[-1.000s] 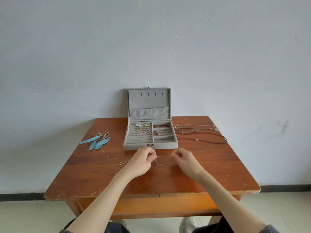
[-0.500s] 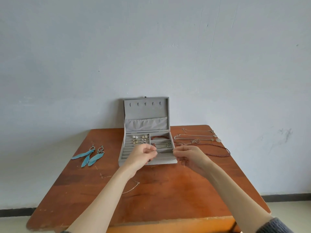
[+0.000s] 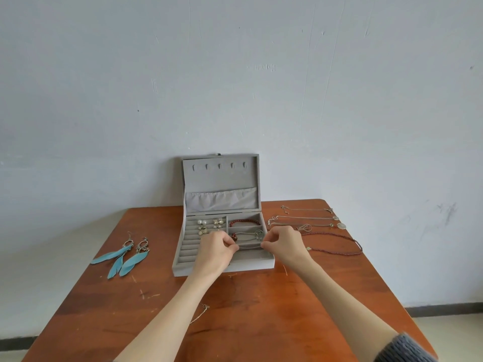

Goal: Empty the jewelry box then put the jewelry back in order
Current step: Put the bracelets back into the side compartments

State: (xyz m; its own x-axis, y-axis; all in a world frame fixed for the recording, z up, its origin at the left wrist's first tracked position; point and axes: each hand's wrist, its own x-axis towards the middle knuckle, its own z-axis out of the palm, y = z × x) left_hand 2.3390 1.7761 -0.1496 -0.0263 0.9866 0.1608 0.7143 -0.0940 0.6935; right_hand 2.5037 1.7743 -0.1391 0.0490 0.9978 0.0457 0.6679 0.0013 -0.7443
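**Chain carried from table to box**

A thin chain (image 3: 249, 247) is held stretched between the two hands over the front right compartment of the open box (image 3: 224, 265). One end is pinched by the curled fingers of the left hand (image 3: 217, 250), the other by the curled fingers of the right hand (image 3: 283, 244). A second ago the same chain was being gathered from the table (image 3: 261, 322) in front of the box; half a second ago it had been lifted to the box's front edge. It has now been brought over the compartment, though whether it already touches the lining cannot be told.

The refilling stage is judged to be under way. A red bracelet (image 3: 245, 222) lies in the rear right compartment, another piece with a red bead (image 3: 247, 235) in the middle one, and studs (image 3: 209, 224) are seated in the ring rolls on the left. Still outside the box are the feather earrings (image 3: 122, 259) at the left, the necklaces (image 3: 313, 223) laid out at the right, and a small chain (image 3: 201, 313) partly hidden under the left forearm. The held chain would next need to be lowered and released without tangling.
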